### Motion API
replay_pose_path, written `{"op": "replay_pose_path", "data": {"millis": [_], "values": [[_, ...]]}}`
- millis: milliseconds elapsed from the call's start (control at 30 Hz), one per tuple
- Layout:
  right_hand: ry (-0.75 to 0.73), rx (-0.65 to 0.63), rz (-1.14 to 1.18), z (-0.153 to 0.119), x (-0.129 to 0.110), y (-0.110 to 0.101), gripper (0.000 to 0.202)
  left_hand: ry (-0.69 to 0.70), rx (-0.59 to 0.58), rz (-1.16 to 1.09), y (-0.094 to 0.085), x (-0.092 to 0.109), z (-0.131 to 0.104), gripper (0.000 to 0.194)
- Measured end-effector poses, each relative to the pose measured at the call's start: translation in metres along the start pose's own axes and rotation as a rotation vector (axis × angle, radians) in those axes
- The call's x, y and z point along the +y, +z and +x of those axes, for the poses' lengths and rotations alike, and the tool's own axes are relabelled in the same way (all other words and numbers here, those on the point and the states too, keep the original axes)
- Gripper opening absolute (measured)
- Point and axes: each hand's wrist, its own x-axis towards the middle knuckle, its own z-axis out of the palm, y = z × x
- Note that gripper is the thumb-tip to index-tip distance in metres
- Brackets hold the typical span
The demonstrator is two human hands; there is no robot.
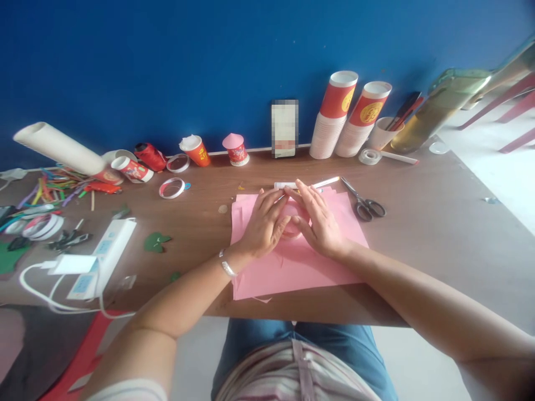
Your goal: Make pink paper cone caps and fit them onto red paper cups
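Note:
Pink paper sheets lie stacked on the brown table. On top of them, between my hands, is a round pink piece with a pale rim at its lower edge. My left hand rests on its left side, and my right hand on its right side. Fingertips of both hands come together above it, and the thumbs curve in near its lower part. Both hands are bent around the round piece and partly cover it. Scissors lie just right of the paper.
Stacked paper cups, a phone and a small cup with a pink cone top stand along the blue wall. A tape roll lies at the back right, a white power strip at left.

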Motion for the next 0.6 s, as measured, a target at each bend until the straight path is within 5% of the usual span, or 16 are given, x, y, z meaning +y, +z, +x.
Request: {"op": "replay_pose_path", "data": {"millis": [233,433,600], "values": [[0.041,-0.033,-0.009,-0.002,-0.004,0.003,0.073,-0.041,-0.033,0.047,-0.001,0.003,0.001,0.049],[0.073,0.036,0.094,-0.002,0.004,-0.003,0.065,-0.020,0.027,-0.135,-0.006,-0.008,-0.004,0.053],[0.188,0.074,0.203,-0.001,0.009,-0.007,0.060,-0.143,-0.096,-0.336,-0.008,-0.012,-0.004,0.082]]}}
